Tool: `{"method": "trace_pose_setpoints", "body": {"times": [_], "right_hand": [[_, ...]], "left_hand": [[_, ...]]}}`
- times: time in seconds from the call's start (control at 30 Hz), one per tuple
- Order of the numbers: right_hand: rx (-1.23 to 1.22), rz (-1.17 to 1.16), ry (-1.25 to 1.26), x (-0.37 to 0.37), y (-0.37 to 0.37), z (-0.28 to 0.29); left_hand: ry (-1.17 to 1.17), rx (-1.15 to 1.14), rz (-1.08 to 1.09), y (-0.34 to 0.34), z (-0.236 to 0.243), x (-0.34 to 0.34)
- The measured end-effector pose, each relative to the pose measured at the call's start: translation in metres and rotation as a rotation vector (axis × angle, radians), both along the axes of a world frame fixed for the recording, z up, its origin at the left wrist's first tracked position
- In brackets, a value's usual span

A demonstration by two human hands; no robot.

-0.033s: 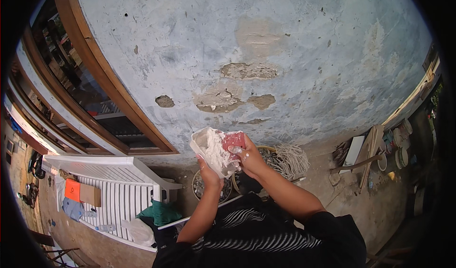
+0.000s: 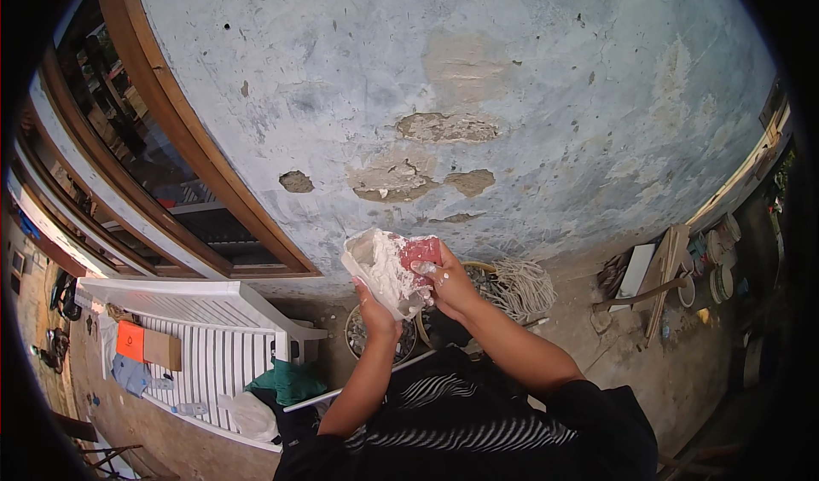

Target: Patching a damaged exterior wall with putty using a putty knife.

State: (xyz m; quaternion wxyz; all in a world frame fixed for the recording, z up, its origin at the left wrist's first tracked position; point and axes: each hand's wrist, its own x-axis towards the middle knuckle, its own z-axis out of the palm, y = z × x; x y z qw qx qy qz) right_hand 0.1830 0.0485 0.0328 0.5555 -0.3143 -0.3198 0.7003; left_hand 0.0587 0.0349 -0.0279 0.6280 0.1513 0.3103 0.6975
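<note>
Low in front of a pale blue wall (image 2: 563,72), my left hand (image 2: 378,313) is closed around the side and underside of a translucent whitish plastic tub (image 2: 360,251). Thick white putty (image 2: 389,268) fills much of the tub. My right hand (image 2: 452,286) pinches a flat red plastic scraper (image 2: 424,250), thumb on top, with its edge in the putty. White smears cover the scraper's face and my right thumb. The wall has several chipped patches of bare plaster, among them a ragged patch (image 2: 392,180) just above the tub.
At left, a white slatted bench (image 2: 217,344) holds an orange-and-brown box (image 2: 158,347), cloths and a plastic bottle. A wood-framed window (image 2: 183,153) adjoins the wall. Below my hands stand buckets of rubble (image 2: 357,332), beside coiled rope (image 2: 522,289). Wooden planks (image 2: 664,268) lean at right.
</note>
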Motion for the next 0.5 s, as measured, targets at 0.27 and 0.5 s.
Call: {"method": "trace_pose_setpoints", "body": {"times": [0.27,0.5], "right_hand": [[-0.174,-0.201,0.138,0.025,0.019,-0.024],[-0.288,-0.285,0.212,0.041,0.035,-0.049]], "left_hand": [[-0.023,-0.033,0.018,0.0,-0.012,-0.013],[-0.108,-0.054,0.01,-0.003,-0.012,-0.023]]}}
